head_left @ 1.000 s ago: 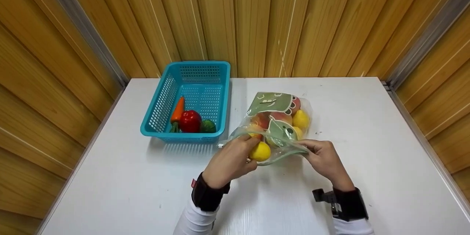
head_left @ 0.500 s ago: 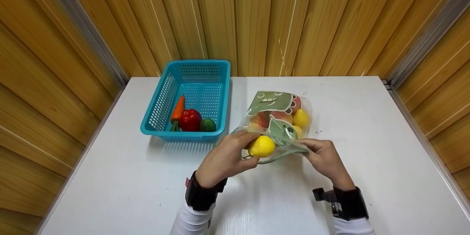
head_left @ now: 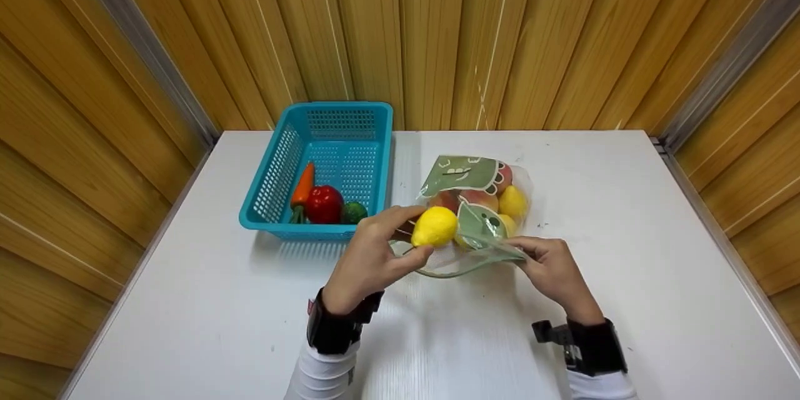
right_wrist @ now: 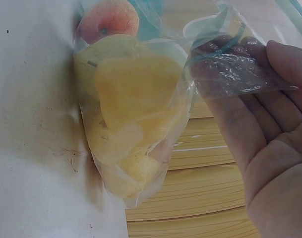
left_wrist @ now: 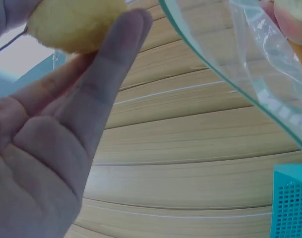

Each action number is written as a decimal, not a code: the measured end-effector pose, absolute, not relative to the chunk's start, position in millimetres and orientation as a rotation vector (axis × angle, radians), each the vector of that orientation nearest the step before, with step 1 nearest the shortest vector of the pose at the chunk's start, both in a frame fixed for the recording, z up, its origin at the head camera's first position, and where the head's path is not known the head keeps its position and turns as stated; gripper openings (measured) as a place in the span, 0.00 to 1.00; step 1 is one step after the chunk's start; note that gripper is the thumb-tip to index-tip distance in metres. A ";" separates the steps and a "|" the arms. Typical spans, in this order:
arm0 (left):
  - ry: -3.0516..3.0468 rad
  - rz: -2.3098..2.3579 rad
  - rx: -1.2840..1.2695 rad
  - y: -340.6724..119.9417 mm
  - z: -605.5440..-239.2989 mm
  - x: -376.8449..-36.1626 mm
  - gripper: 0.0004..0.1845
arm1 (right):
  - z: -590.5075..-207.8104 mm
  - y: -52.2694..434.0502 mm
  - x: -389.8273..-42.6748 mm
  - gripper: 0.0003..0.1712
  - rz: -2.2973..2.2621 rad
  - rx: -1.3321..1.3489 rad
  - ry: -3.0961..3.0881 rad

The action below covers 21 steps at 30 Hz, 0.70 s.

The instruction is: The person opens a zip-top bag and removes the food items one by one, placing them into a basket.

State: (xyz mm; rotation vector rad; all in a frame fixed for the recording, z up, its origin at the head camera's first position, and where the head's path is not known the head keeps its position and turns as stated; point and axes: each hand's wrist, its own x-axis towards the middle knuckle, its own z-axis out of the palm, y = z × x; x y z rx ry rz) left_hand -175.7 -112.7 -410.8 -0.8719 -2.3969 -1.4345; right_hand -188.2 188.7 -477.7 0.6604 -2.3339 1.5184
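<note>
In the head view my left hand (head_left: pixel 369 253) holds a yellow pear (head_left: pixel 435 227) between thumb and fingers, over the left side of the bag's mouth. The pear's thin dark stem shows in the left wrist view, where its yellow body (left_wrist: pixel 74 25) sits at the fingertips. A clear zip bag (head_left: pixel 459 174) with green cartoon print lies on the table with its mouth toward me. Peaches (head_left: pixel 480 200) and yellow fruit (head_left: pixel 512 202) fill it. My right hand (head_left: pixel 553 269) pinches the right edge of the mouth; the right wrist view shows thumb and fingers on the clear film (right_wrist: pixel 235 74).
A blue plastic basket (head_left: pixel 253 200) stands left of the bag. In it lie a carrot (head_left: pixel 303 185), a red bell pepper (head_left: pixel 324 204) and a small green vegetable (head_left: pixel 354 213). Wood-look panels (head_left: pixel 431 44) wall in the white table (head_left: pixel 187 300) at the back and sides.
My left hand has drawn the pear up and left out of the bag's mouth, turning so more of the pear shows. My right hand stays in place on the bag's edge.
</note>
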 end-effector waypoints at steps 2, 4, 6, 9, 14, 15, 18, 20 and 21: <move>-2.361 -1.431 -0.824 -114.5 -412.2 -178.9 0.24 | -477.7 189.1 -188.2 0.09 1.516 0.659 -2.338; -2.329 -1.425 -0.778 -116.9 -413.7 -182.2 0.24 | -477.3 189.5 -188.3 0.09 1.514 0.653 -2.346; -2.307 -1.405 -0.728 -119.2 -415.0 -185.3 0.24 | -477.1 189.7 -188.5 0.09 1.517 0.646 -2.353; -2.304 -1.357 -0.633 -123.1 -416.7 -188.7 0.26 | -477.9 189.4 -188.9 0.09 1.514 0.640 -2.360; -2.303 -1.304 -0.472 -130.5 -418.3 -196.4 0.26 | -477.7 189.2 -188.9 0.08 1.527 0.620 -2.373; -2.301 -1.303 -0.443 -132.5 -419.1 -198.1 0.26 | -477.5 189.3 -188.8 0.08 1.527 0.617 -2.375; -2.293 -1.276 -0.370 -139.7 -422.2 -203.6 0.25 | -476.3 189.6 -187.9 0.08 1.539 0.616 -2.378; -2.281 -1.264 -0.333 -145.4 -425.4 -207.4 0.25 | -476.5 190.0 -187.9 0.08 1.558 0.628 -2.370; -2.275 -1.259 -0.315 -148.3 -426.9 -209.3 0.25 | -476.6 190.1 -188.0 0.08 1.568 0.637 -2.364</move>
